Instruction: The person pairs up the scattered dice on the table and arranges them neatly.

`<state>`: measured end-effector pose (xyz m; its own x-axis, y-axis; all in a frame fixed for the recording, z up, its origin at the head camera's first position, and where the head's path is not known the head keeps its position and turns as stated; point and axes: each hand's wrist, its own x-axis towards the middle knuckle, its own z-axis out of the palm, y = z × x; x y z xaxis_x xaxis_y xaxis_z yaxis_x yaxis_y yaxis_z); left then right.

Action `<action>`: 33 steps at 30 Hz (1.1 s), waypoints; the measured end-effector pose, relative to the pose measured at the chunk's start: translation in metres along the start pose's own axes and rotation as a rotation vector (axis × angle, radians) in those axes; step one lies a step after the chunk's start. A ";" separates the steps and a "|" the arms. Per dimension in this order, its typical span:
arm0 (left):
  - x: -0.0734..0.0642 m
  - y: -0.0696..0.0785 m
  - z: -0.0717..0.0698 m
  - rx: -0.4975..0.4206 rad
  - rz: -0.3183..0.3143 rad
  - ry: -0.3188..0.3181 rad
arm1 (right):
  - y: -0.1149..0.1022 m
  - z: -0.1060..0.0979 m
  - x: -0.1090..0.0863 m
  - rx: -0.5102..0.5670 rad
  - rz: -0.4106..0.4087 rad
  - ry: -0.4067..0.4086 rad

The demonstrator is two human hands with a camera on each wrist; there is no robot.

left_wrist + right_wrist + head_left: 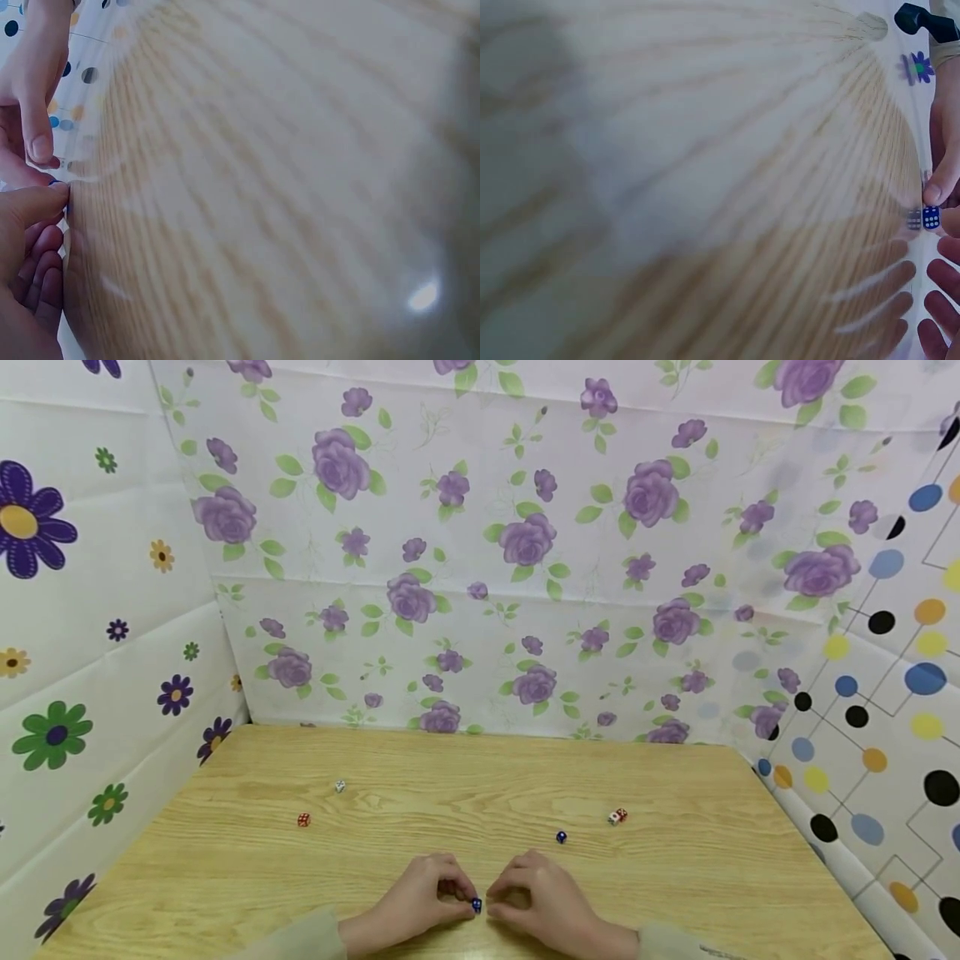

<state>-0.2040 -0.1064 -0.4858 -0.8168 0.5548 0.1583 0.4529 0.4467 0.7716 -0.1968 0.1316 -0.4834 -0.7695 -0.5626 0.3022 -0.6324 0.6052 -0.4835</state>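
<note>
My left hand (420, 893) pinches a small blue die (476, 905) with white pips between thumb and fingertips, low over the near middle of the table. My right hand (551, 897) faces it from the other side, fingers loosely bent and holding nothing, its fingertips just right of the die. The right wrist view shows a face of the same die (931, 217) with several pips, beside the left thumb (934, 193). In the left wrist view the fingertips mostly cover it.
Another blue die (561, 837) lies beyond the right hand. Farther right, a white die (613, 818) and a red die (622, 814) sit side by side. Toward the left are a red die (303, 819) and a white die (340, 786). Patterned cloth walls surround the wooden table (450, 777).
</note>
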 end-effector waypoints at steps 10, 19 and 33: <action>-0.003 0.000 0.000 -0.014 -0.016 0.005 | -0.002 0.006 0.003 -0.017 -0.012 -0.012; -0.003 0.000 -0.001 0.005 -0.013 -0.005 | -0.005 0.011 0.005 -0.007 0.006 -0.020; -0.002 0.000 -0.001 -0.026 -0.018 -0.008 | -0.007 0.013 0.005 -0.021 0.017 -0.016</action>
<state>-0.2025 -0.1081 -0.4852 -0.8217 0.5525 0.1399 0.4288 0.4378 0.7902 -0.1955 0.1173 -0.4887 -0.7790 -0.5607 0.2807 -0.6208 0.6266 -0.4711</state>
